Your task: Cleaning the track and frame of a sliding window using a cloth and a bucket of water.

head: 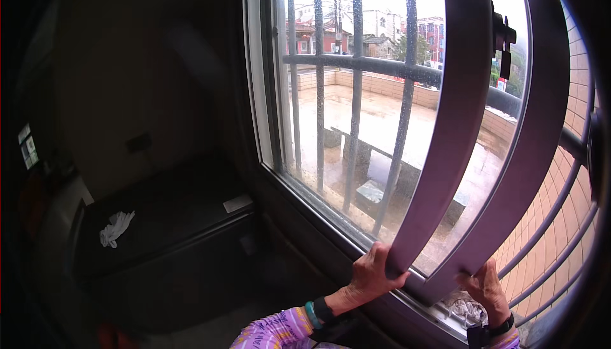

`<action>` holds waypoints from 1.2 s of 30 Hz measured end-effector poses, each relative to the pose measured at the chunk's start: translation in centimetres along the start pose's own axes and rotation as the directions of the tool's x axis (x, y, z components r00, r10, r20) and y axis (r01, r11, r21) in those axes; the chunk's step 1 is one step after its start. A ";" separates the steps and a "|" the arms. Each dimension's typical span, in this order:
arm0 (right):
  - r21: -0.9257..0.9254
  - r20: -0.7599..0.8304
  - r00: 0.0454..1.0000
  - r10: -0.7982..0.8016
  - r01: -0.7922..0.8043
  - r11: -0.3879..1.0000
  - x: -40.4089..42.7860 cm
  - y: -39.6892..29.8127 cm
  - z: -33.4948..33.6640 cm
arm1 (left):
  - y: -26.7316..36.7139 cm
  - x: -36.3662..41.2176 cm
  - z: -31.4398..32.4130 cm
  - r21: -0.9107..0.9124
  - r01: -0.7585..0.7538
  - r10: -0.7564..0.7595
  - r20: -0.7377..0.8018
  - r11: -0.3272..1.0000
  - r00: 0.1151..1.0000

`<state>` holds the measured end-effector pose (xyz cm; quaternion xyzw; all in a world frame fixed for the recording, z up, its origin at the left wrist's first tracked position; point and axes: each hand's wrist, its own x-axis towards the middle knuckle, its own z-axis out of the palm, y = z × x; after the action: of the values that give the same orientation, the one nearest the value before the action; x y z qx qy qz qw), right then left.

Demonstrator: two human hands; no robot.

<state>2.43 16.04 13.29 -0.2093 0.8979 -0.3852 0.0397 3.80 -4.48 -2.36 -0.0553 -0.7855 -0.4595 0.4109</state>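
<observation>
A sliding window with metal-framed glass sashes stands before me. My left hand [370,277] grips the lower end of the nearer upright sash frame [441,158], its thumb pressed near the bottom rail. On the right, my right hand [487,289] holds the outer edge of the second upright frame [520,196], low by the sill. A crumpled whitish cloth [465,308] lies in the window track [451,322], just below that hand. Partway up the second sash is a dark latch [503,38]. Water drops spot the glass [329,110].
Grey security bars [409,62] stand outside the glass, and curved bars [544,234] continue at right before a tiled wall [570,129]. In the dark room at left, a dark tabletop-like surface [176,205] carries a white crumpled cloth or tissue [116,228] and a small pale box [237,203].
</observation>
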 end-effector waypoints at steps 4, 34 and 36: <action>-0.022 0.017 0.993 -0.114 0.115 0.993 1.3 -0.2 -0.2 | 0.7 0.6 0.6 -0.033 -0.022 0.022 -0.005 0.999 1.000; 0.161 0.311 0.949 -0.052 0.002 0.987 3.8 2.9 -4.7 | 3.7 1.7 3.3 0.071 0.146 -0.148 0.028 0.987 0.989; 0.139 0.377 0.926 0.000 -0.057 0.989 4.3 2.3 -5.1 | 3.4 2.0 3.4 0.070 0.152 -0.154 0.031 0.986 0.988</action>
<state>-3.48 19.15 15.64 -0.2627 0.8457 -0.4026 0.2319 2.09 -0.51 0.56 0.0107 -0.8099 -0.4617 0.3617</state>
